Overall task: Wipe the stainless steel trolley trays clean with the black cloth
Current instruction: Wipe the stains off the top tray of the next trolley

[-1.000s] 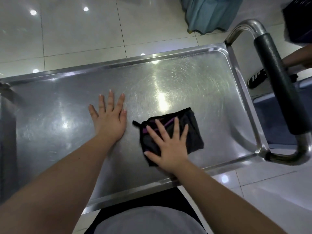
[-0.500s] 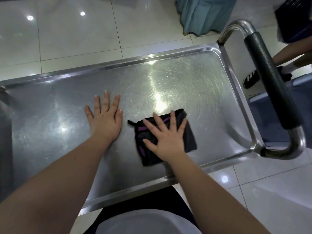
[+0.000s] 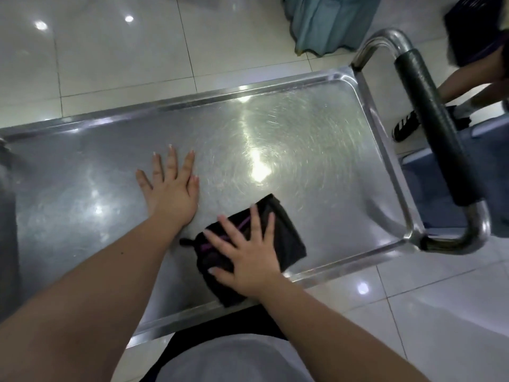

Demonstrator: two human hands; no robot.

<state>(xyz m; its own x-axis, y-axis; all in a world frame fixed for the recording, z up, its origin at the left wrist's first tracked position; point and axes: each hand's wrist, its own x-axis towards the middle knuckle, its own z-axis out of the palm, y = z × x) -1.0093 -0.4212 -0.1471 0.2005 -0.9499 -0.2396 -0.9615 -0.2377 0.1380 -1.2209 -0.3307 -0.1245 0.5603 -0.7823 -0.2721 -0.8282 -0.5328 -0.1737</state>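
The stainless steel trolley tray (image 3: 303, 133) fills the middle of the view, scratched and shiny. A folded black cloth (image 3: 286, 238) with purple stitching lies on it near the front rim. My right hand (image 3: 248, 257) presses flat on the cloth with fingers spread and straight. My left hand (image 3: 172, 191) rests flat on the bare steel to the left of the cloth, fingers straight. The part of the cloth under my right palm is hidden.
The trolley's push handle (image 3: 432, 128) with black grip rises at the right end. Another person's leg and a black striped shoe (image 3: 405, 126) are beyond it. A teal fabric item (image 3: 330, 23) stands on the tiled floor behind.
My right hand has slid the cloth toward the tray's front rim. My left hand stays flat in about the same place.
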